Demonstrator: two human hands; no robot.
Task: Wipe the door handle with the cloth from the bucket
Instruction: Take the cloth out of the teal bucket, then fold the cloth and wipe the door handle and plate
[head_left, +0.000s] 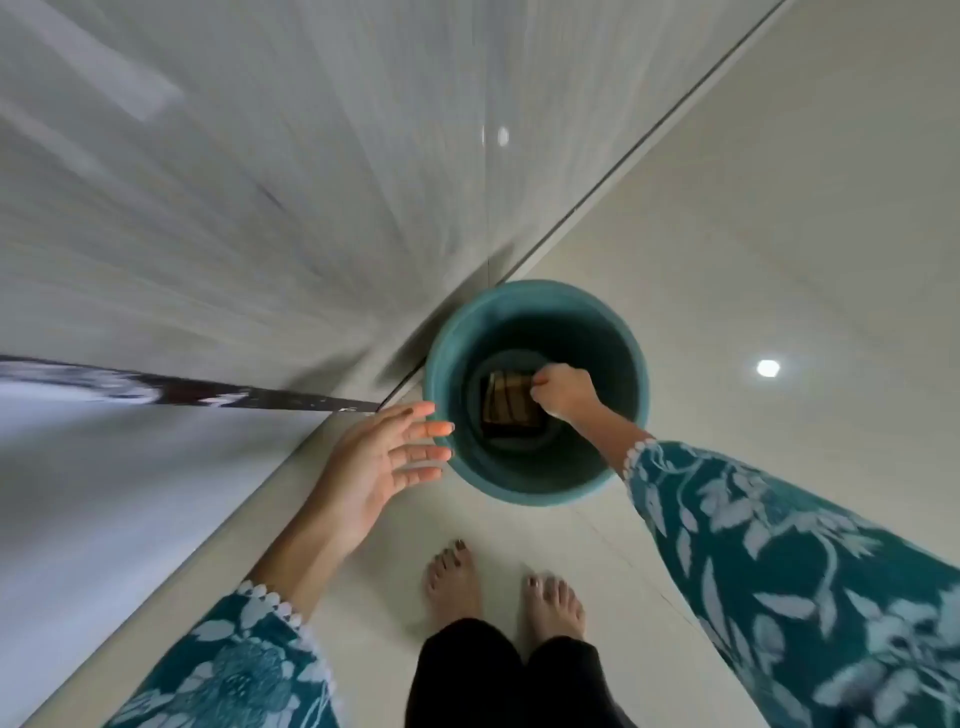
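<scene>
2 bare feet (498, 587) stand on the pale floor (753, 249), nearest the lens. Just beyond, the right hand (563, 391) reaches into the teal bucket (441, 358), grip pinched on the right edge of the dark striped cloth (511, 408) lying flat at the bottom, just left of it. The left hand (382, 457), fingers spread and holding nothing, hovers beside the bucket's left rim. No door handle shows.

Door (208, 182) motion-blurred; right hand (563, 391) hides cloth (511, 408) corner.
</scene>
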